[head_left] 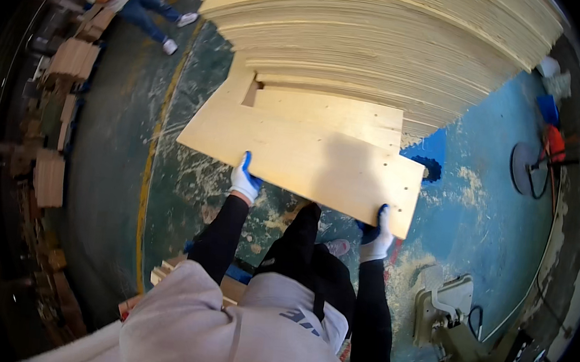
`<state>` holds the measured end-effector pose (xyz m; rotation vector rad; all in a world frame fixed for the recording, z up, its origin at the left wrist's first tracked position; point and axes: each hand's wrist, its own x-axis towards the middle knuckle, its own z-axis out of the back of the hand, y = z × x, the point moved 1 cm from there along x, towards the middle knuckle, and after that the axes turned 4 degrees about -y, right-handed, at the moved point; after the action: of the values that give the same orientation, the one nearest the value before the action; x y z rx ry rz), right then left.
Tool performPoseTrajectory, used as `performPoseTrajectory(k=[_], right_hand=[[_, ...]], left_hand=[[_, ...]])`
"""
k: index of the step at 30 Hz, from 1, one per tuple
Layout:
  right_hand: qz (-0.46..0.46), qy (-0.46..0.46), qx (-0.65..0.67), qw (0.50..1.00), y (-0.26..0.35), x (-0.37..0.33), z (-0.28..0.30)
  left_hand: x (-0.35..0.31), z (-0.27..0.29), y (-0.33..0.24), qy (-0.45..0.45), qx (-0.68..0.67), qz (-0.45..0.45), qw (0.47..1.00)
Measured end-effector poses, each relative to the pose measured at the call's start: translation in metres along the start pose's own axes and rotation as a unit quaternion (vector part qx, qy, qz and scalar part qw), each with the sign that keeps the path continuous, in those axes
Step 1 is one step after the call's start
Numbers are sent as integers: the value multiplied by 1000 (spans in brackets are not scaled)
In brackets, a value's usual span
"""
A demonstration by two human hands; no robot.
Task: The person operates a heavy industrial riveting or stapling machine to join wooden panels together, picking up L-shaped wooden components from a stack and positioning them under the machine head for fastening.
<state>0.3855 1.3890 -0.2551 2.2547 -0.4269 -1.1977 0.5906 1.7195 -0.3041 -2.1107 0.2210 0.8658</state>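
Observation:
A long pale plywood panel [293,150] with small dark holes near its right end lies across both my hands. My left hand [246,179], in a white and blue work glove, grips its near edge left of the middle, thumb on top. At the near right corner my right hand [377,237], gloved the same way, clasps the edge with its thumb on the upper face. The fingers under the panel are hidden. Just beyond lies another plywood panel [338,112], partly covered by the held one. A shadow falls on the held panel.
A tall stack of plywood sheets [366,42] rises beyond the panels. Over a blue floor at the right stand a round fan-like disc [523,168] and a machine [446,301] with a pedal-like top. Stacked boards [49,179] line the left; a person [136,2] stands at far left.

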Motion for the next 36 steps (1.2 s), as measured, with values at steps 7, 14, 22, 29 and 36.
performPoseTrajectory(k=[7,14,22,29,36], right_hand=[[-12,6,42,999,80,-39,80],[90,-100,174,975,115,-112,257],[245,-377,343,825,53,-307,397],[96,-631,213,739,14,-292,396],[396,-781,-77,477,270,-279,313]], left_hand=[[-189,-4,-14,77,18,154,985],[-289,-49,61,158,187,384,890],[-367,-154,197,308,426,462,714],[-392,-293,293,530,495,357,589],[-381,-445,381,603,550,226,532]])
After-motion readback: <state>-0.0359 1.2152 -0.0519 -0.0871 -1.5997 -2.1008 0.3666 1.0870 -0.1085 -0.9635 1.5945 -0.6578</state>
